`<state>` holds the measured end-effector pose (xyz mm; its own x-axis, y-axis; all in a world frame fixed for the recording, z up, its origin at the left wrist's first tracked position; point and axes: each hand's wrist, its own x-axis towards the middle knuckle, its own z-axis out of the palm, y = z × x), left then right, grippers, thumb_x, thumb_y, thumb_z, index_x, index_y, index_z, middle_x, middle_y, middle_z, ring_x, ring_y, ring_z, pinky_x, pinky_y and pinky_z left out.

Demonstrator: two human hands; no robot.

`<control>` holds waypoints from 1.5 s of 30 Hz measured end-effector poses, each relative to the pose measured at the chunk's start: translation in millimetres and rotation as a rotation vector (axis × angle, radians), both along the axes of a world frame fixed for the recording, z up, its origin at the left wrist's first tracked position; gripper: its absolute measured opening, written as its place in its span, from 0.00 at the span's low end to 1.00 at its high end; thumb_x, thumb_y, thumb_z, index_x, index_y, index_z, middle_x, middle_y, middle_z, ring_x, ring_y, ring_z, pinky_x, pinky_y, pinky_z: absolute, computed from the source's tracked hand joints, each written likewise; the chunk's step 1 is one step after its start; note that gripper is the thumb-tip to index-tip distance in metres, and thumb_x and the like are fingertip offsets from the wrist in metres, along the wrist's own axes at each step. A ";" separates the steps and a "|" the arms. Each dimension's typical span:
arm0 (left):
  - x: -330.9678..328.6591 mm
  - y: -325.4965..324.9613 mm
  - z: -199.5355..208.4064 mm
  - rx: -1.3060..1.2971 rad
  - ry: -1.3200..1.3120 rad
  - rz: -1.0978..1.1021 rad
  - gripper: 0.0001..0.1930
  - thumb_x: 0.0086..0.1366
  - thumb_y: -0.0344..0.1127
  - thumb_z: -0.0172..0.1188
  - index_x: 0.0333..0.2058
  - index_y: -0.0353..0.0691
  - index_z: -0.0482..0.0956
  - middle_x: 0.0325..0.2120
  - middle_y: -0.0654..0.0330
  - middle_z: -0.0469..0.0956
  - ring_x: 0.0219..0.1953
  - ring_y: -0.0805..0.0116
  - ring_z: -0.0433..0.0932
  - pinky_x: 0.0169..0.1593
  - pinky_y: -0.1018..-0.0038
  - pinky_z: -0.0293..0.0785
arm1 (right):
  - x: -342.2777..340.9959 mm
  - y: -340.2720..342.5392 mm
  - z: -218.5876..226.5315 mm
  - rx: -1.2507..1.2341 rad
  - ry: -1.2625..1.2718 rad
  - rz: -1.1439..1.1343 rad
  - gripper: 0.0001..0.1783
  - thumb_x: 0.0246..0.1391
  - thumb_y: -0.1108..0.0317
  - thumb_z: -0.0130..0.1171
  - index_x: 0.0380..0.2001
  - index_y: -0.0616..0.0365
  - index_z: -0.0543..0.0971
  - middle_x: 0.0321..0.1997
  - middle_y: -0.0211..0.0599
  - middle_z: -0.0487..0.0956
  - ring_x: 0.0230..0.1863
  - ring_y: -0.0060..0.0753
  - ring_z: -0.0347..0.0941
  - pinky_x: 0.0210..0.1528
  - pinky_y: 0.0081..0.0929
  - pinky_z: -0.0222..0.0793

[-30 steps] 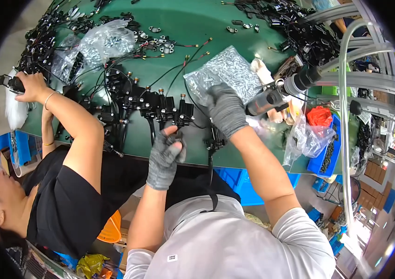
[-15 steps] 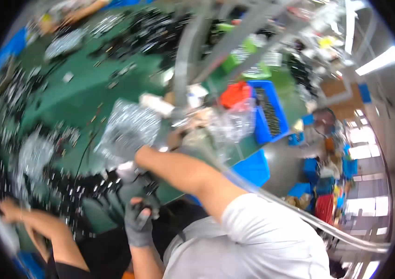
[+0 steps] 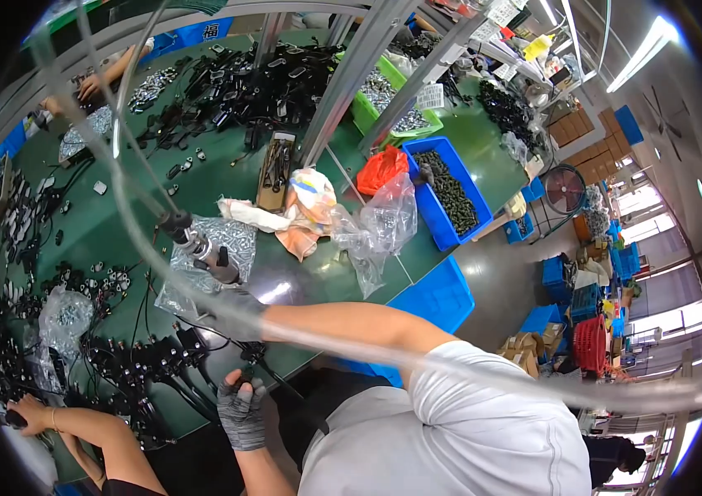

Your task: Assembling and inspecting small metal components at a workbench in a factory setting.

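On the green table (image 3: 210,186): bag of screws (image 3: 243,240), partly behind the driver (image 3: 200,246)
Right hand (image 3: 242,302): at its near edge; grip, I can't tell
Left hand (image 3: 243,415): fingers curled, contents unclear

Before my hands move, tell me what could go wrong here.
The right hand is at the clear bag of small metal pieces; a hard tug might spill them over the green bench.
The driver shows in front of that bag, close to the hand, so knuckles could knock it, though depth is hard to judge.
The blue bin of dark parts sits near the bench's edge, so a bump could perhaps send it over.
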<state>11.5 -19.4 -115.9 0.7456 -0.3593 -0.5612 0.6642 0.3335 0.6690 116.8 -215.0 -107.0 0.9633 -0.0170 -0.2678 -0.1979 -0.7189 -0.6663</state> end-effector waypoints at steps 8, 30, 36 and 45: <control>14.6 -20.5 10.2 0.425 -0.533 -0.177 0.17 0.65 0.35 0.63 0.49 0.32 0.78 0.37 0.59 0.81 0.38 0.69 0.80 0.41 0.77 0.76 | -82.7 -66.1 48.9 0.020 0.107 0.184 0.18 0.61 0.64 0.55 0.51 0.61 0.77 0.42 0.47 0.83 0.44 0.42 0.80 0.49 0.39 0.73; 28.7 -53.7 -42.6 0.738 -0.989 -0.156 0.14 0.54 0.29 0.69 0.41 0.43 0.83 0.41 0.54 0.77 0.41 0.53 0.78 0.45 0.65 0.77 | -95.7 -62.9 13.6 0.534 0.310 -0.167 0.13 0.60 0.59 0.60 0.38 0.59 0.79 0.28 0.27 0.79 0.26 0.17 0.73 0.28 0.19 0.69; 28.6 -57.0 -45.2 0.777 -1.008 -0.198 0.14 0.54 0.32 0.69 0.41 0.42 0.82 0.41 0.54 0.77 0.41 0.52 0.78 0.45 0.64 0.77 | -88.1 -63.9 6.6 0.479 0.274 -0.211 0.14 0.59 0.62 0.62 0.36 0.64 0.81 0.27 0.33 0.81 0.25 0.20 0.72 0.33 0.24 0.71; 29.2 -54.1 -48.6 0.977 -1.215 -0.321 0.16 0.58 0.37 0.67 0.45 0.44 0.79 0.46 0.53 0.77 0.41 0.51 0.79 0.43 0.62 0.78 | -84.3 -56.0 9.9 0.345 0.270 -0.092 0.17 0.58 0.58 0.60 0.39 0.63 0.81 0.26 0.38 0.81 0.28 0.32 0.77 0.34 0.31 0.72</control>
<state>40.7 -73.5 -164.6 0.8696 -0.4572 0.1864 -0.4461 -0.5660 0.6933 32.4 -271.0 -97.1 0.8569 0.0346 -0.5143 -0.4504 -0.4348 -0.7798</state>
